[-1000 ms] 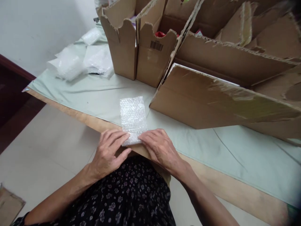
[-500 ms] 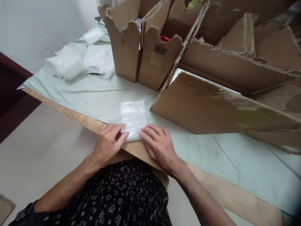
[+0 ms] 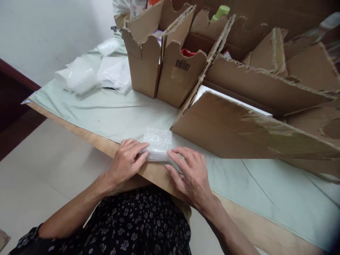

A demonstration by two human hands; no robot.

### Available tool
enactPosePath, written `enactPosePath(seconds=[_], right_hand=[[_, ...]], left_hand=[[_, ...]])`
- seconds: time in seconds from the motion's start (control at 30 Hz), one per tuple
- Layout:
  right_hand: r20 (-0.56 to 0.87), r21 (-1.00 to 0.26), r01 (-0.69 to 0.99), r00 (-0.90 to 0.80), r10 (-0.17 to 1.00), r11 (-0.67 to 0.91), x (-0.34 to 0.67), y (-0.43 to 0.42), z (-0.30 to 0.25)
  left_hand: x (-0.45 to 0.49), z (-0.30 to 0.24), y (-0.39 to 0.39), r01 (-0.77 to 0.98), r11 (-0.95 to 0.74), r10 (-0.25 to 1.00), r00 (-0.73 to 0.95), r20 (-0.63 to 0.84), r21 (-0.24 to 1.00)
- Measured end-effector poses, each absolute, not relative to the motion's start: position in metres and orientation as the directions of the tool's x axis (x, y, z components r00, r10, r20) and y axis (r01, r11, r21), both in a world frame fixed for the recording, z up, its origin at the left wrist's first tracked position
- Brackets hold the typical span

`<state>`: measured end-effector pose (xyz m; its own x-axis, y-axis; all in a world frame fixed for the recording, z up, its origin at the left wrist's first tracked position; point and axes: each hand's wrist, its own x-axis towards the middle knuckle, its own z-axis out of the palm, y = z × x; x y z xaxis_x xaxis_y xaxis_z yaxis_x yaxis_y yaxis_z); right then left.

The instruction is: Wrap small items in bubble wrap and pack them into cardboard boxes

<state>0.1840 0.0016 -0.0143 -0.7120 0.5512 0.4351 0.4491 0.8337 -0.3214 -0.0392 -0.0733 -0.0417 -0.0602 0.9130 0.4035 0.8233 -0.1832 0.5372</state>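
Note:
A small sheet of bubble wrap (image 3: 158,138) lies near the table's front edge. Its near side looks folded over, showing a thicker layered strip. At the left end of that strip, my left hand (image 3: 126,159) closes on the wrap with thumb and fingertips. My right hand (image 3: 191,173) is beside the right end, thumb spread away from the fingers. Its index fingertip touches or nearly touches the wrap's right edge.
Cardboard compartments (image 3: 217,127) stand behind and to the right, with a red item and a green-capped item among them. More bubble wrap pieces (image 3: 82,76) lie at the back left. A pale green cloth (image 3: 119,117) covers the table.
The bubble wrap has become shorter from front to back, its near part folded over. My right hand's thumb has moved away from the wrap and its fingers have spread. The view has tilted slightly.

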Motion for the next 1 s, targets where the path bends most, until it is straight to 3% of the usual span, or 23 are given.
enactPosePath(seconds=[0.13, 0.27, 0.37, 0.47, 0.6, 0.73, 1.0], right_hand=[[0.329, -0.209, 0.438, -0.81, 0.485, 0.874, 0.174, 0.008, -0.021], [0.266, -0.273, 0.461, -0.807, 0.527, 0.844, 0.169, 0.02, -0.03], [0.26, -0.41, 0.462, -0.767, 0.586, 0.786, 0.172, 0.024, -0.032], [0.26, -0.497, 0.445, -0.743, 0.617, 0.745, 0.176, 0.022, -0.03], [0.261, -0.599, 0.427, -0.696, 0.669, 0.678, 0.178, 0.012, -0.018], [0.219, -0.773, 0.302, -0.699, 0.68, 0.559, 0.182, -0.004, -0.006], [0.106, -0.916, 0.278, -0.528, 0.842, 0.289, 0.226, -0.027, -0.011]], left_hand=[[-0.044, -0.045, -0.059, 0.884, -0.092, 0.904, -0.118, 0.41, 0.458], [-0.039, -0.034, -0.082, 0.741, -0.014, 0.85, -0.345, 0.398, 0.671], [-0.03, -0.025, -0.11, 0.448, 0.071, 0.866, -0.471, 0.168, 0.891], [-0.02, -0.021, -0.125, 0.184, 0.177, 0.909, -0.408, -0.088, 0.967], [-0.011, -0.023, -0.122, -0.155, 0.27, 0.907, -0.291, -0.305, 0.95], [-0.003, -0.026, -0.11, -0.427, 0.242, 0.922, -0.179, -0.344, 0.871], [0.022, -0.027, -0.101, -0.48, 0.168, 0.921, -0.236, -0.311, 0.861]])
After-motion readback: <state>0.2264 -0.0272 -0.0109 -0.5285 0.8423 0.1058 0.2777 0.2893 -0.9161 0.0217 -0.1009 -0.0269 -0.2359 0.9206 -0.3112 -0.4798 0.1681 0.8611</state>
